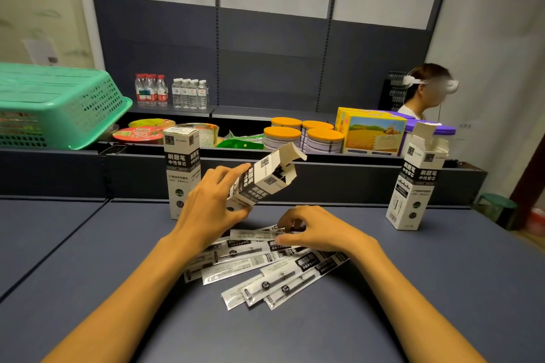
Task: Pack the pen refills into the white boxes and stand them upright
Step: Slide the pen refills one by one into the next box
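My left hand (211,200) grips a white box (262,183) tilted up to the right, its top flaps open and dark refills showing inside. My right hand (312,230) rests on a loose pile of packaged pen refills (265,268) on the blue table, fingers curled and pinching the top packet (259,234). A closed white box (182,168) stands upright behind my left hand. Another white box (413,183) stands upright at the right with its flaps open.
The blue table (88,274) ends at a dark ledge. Beyond it lie a green basket (59,106), noodle bowls (138,134), orange-lidded tins (303,135), a yellow carton (374,132) and water bottles (171,93). A person wearing a headset (424,91) stands at the back right.
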A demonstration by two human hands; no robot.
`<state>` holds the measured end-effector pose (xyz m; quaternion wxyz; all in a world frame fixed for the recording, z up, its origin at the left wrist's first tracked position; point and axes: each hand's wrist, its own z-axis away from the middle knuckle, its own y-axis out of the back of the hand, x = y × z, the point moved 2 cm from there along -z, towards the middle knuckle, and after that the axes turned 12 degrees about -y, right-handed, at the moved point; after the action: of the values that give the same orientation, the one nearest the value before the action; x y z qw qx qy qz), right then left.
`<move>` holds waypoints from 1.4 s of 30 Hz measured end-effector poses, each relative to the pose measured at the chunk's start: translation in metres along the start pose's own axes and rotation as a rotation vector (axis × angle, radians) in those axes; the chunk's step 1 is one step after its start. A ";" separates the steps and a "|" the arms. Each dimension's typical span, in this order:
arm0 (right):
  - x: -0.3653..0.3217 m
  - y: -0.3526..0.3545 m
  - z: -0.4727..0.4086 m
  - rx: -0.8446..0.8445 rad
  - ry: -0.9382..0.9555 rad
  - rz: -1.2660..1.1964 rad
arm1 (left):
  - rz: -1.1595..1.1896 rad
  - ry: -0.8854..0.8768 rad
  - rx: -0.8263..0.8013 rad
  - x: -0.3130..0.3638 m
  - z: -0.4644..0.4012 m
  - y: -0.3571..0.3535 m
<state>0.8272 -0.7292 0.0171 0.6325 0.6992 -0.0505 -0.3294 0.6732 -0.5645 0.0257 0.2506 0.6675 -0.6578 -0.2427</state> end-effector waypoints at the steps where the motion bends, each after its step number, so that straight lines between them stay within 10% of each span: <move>1: -0.002 -0.002 0.000 0.001 0.009 0.014 | 0.002 0.001 0.000 0.000 0.000 0.000; 20: -0.004 0.011 0.010 -0.018 0.073 -0.059 | 0.013 0.002 0.015 0.001 0.000 0.003; 35: 0.037 0.099 0.056 0.551 0.149 -0.412 | 0.002 0.017 0.017 -0.002 0.000 0.002; 42: 0.025 0.102 0.050 0.786 0.192 0.018 | -0.014 0.001 0.009 0.000 0.000 -0.001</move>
<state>0.8559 -0.8040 0.1019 0.3218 0.9148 -0.1196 -0.2128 0.6741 -0.5645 0.0249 0.2463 0.6734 -0.6539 -0.2413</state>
